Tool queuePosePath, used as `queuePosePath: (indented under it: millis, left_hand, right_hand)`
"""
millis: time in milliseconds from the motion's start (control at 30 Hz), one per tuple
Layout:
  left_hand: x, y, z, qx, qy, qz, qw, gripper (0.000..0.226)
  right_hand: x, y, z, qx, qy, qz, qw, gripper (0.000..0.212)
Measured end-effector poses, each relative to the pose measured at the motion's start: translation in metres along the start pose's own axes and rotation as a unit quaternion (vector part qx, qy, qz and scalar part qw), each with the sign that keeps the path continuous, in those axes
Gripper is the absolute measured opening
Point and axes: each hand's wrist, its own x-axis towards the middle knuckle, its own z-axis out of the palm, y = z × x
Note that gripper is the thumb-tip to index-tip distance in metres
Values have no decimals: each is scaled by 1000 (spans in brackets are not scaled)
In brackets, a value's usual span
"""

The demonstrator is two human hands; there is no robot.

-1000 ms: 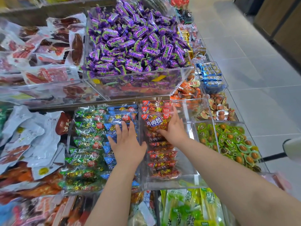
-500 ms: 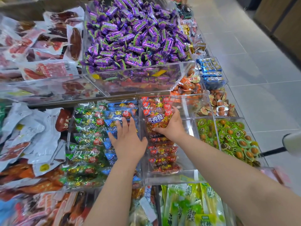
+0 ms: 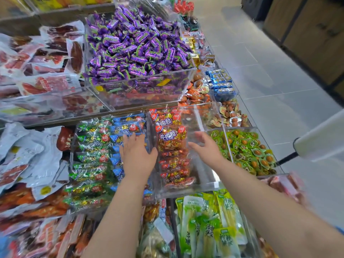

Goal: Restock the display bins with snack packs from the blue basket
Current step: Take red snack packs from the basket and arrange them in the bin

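Pale grey floor tiles [image 3: 260, 75] run along the right side. Brown wood-grain panels [image 3: 307, 30] stand on the far side of the floor, with a dark block [image 3: 255, 6] beside them. A blurred white cylinder [image 3: 320, 138], possibly a roll, sits on a thin black rod [image 3: 287, 158]. A heap of purple-wrapped candies [image 3: 137, 47] fills the upper middle.
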Motion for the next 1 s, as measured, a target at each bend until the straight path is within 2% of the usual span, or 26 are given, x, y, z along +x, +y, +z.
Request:
queuePosePath:
  millis: [67,167,333,467,533,633,767,933,1000]
  left_hand:
    - [-19,12,-3,-78,35,44,995,41]
    - [-51,35,6,-140,19,102,985,25]
    - [-104,80,51,-245,-154,130,948,13]
    - [-150,122,102,-215,-318,132,914,11]
    - [-175,140,130,-194,-385,132,893,15]
    - [-217,165,172,-138,-468,137,862,10]
    - [-278,183,232,-21,-539,162,826,33]
    - [-347,207,288,85,-612,162,769,32]
    - [-368,217,302,123,-616,164,760,32]
  right_hand:
    - [-21,-2,-14,31,34,-8,999,30]
    - [-57,0,-38,63,59,-25,996,16]
    - [-127,38,-83,159,145,-7,977,17]
    - [-186,108,-116,174,225,96,954,17]
    - [-218,150,-129,177,262,168,934,22]
    - [-271,213,-145,183,295,265,899,18]
    - [-345,284,-155,215,330,371,841,31]
    - [-429,346,-176,224,281,480,800,35]
    - [-455,366,-187,243,258,500,790,35]
